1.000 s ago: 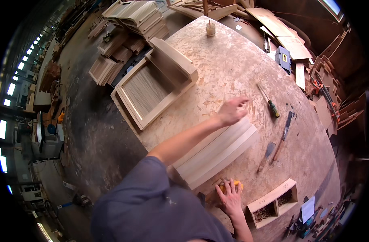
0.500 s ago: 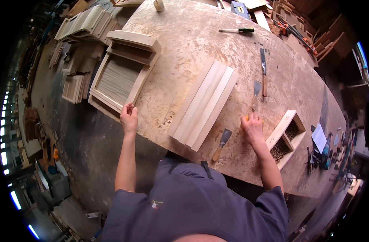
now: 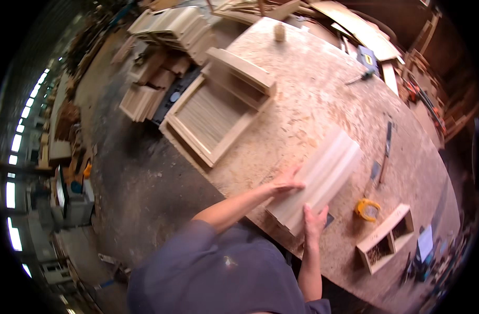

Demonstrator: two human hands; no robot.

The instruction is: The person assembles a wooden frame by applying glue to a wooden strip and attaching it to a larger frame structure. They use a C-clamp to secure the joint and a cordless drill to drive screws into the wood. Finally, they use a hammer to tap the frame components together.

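Note:
A stack of pale, planed wooden boards (image 3: 328, 172) lies lengthwise on the workbench in front of me, somewhat blurred. My left hand (image 3: 286, 183) grips its left side, fingers reaching over the top. On the opposite edge, my right hand (image 3: 315, 220) is closed around the boards with its thumb on the upper face. A dark scraper blade peeks out just right of that hand. Farther right rests a yellow tape measure (image 3: 367, 209). Beyond the left hand, a wooden frame (image 3: 189, 141) with a panel and raised end sits at the bench's left edge.
A divided wooden box (image 3: 401, 242) holding small hardware is at the right. A scraper (image 3: 375, 170), a long flat-bladed tool (image 3: 388, 138) and a screwdriver (image 3: 361, 77) lie farther back. Wooden parts (image 3: 171, 26) are stacked off the bench's far left.
My left hand has left the wooden frame and my right hand the yellow tape measure; both now hold the boards. The whole view has shifted and turned.

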